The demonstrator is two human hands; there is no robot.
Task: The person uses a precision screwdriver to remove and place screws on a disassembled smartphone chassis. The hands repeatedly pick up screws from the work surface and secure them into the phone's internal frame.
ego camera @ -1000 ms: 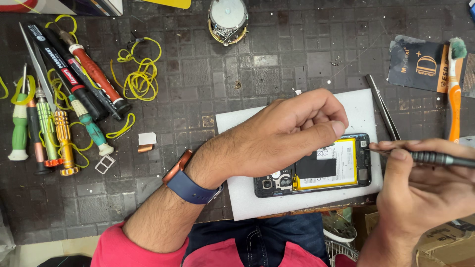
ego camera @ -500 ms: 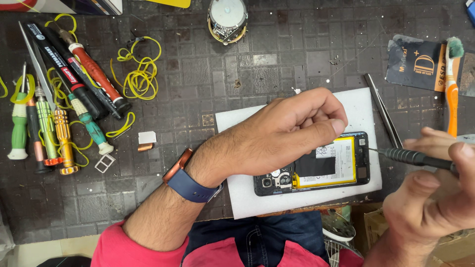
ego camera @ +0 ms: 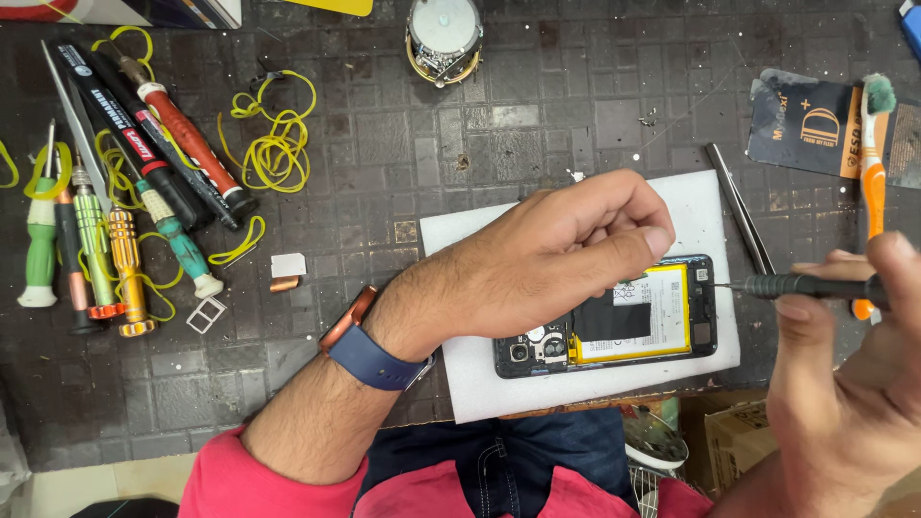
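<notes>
An opened phone (ego camera: 672, 336) with its back off and a yellow battery showing lies on a white foam pad (ego camera: 691, 206). My left hand (ego camera: 566, 254), a blue watch on the wrist, rests over the phone's upper left part with fingers curled, pressing it down. My right hand (ego camera: 849, 384) grips a black precision screwdriver (ego camera: 801, 285). Its thin tip points left at the phone's right edge.
Several screwdrivers and tools (ego camera: 115, 230) lie at the left among yellow rubber bands (ego camera: 273, 144). Metal tweezers (ego camera: 739, 206) lie by the pad's right edge. An orange toothbrush (ego camera: 871, 153) and a dark packet (ego camera: 806, 120) lie at right. A round metal container (ego camera: 443, 34) stands at the top.
My right hand rose and turned, bringing the screwdriver slightly up with its tip staying near the phone's right edge. My left hand stayed on the phone.
</notes>
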